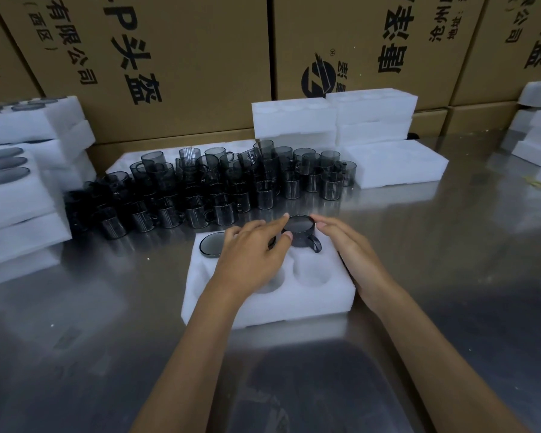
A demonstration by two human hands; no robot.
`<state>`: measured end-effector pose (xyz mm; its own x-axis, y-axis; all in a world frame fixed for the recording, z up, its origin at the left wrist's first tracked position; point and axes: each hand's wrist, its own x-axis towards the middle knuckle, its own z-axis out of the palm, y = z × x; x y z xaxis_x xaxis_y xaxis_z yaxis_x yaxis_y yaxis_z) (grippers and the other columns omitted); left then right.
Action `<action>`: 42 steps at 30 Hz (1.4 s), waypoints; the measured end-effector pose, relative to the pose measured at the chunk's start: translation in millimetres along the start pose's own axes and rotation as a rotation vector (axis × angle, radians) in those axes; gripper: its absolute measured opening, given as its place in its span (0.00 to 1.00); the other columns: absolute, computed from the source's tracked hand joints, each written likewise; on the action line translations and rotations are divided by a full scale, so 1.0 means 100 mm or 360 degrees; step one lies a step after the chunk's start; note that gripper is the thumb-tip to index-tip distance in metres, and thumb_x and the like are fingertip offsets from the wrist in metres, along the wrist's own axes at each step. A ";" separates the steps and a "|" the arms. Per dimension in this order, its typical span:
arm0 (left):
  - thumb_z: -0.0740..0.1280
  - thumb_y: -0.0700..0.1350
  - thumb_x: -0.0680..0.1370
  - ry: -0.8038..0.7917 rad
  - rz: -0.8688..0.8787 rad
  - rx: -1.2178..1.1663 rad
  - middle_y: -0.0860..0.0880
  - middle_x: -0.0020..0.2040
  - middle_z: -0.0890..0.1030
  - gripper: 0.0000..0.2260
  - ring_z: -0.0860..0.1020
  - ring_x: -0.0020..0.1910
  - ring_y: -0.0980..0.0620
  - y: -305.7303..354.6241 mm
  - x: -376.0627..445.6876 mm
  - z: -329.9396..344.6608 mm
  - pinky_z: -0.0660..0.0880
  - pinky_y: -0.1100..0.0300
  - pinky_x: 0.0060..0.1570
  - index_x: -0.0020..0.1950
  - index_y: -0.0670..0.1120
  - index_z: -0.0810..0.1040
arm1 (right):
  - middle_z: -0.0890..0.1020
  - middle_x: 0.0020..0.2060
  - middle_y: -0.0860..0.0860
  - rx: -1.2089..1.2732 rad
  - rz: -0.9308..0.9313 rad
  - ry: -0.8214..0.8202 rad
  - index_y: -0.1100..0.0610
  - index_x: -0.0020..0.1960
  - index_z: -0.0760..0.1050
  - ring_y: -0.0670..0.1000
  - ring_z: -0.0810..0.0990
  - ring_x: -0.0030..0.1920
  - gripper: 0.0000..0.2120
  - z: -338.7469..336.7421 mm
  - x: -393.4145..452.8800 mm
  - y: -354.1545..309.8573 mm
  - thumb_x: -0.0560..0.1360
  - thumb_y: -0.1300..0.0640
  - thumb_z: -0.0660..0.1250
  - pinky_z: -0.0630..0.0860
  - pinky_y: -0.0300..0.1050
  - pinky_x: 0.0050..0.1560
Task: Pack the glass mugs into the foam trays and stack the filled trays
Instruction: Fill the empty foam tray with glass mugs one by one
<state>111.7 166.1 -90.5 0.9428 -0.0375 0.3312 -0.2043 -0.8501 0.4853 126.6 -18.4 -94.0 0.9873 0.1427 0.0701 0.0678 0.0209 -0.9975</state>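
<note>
1. At the far left, stacked foam trays [28, 195] hold dark mugs seated in their pockets.
2. A crowd of loose glass mugs [206, 189] stands on the steel tabletop [450, 245], behind the working tray.
3. The foam tray [263, 301] in front holds one seated mug [211, 244] in its far-left pocket; the near pockets lie bare.
4. The left hand [250, 254] reaches over the tray, forefinger and thumb touching the rim of a mug [302, 232] at the far-right pocket.
5. The right hand [347, 248] lies nearly flat, fingers straight, fingertips against that mug's right side.
6. Empty trays [334, 120] stack before cardboard boxes [181, 57].
</note>
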 end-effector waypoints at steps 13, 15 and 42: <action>0.54 0.50 0.84 -0.0083 0.0003 -0.0005 0.54 0.56 0.83 0.19 0.54 0.77 0.62 0.03 -0.03 -0.05 0.48 0.58 0.70 0.76 0.56 0.67 | 0.85 0.47 0.40 -0.0148 -0.0156 0.0127 0.49 0.47 0.83 0.44 0.80 0.57 0.04 0.00 0.10 0.06 0.76 0.50 0.72 0.72 0.42 0.63; 0.54 0.49 0.84 -0.0090 0.0004 0.0020 0.53 0.55 0.84 0.19 0.53 0.78 0.62 0.05 -0.04 -0.05 0.48 0.57 0.71 0.75 0.56 0.68 | 0.85 0.48 0.45 -0.0127 -0.0119 0.0150 0.53 0.47 0.83 0.48 0.81 0.57 0.03 0.00 0.12 0.06 0.75 0.54 0.73 0.74 0.42 0.61; 0.60 0.50 0.82 -0.0160 -0.0086 0.0095 0.66 0.68 0.74 0.13 0.63 0.74 0.59 0.17 -0.03 -0.11 0.46 0.50 0.77 0.61 0.61 0.80 | 0.83 0.57 0.50 -0.0034 0.0050 0.0126 0.52 0.59 0.80 0.50 0.81 0.58 0.11 0.01 0.11 0.10 0.77 0.58 0.72 0.78 0.46 0.59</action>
<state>102.4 157.2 -74.3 0.9742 -0.0409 0.2219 -0.1396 -0.8819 0.4503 137.7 -15.9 -102.8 0.9972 0.0641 0.0388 0.0391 -0.0036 -0.9992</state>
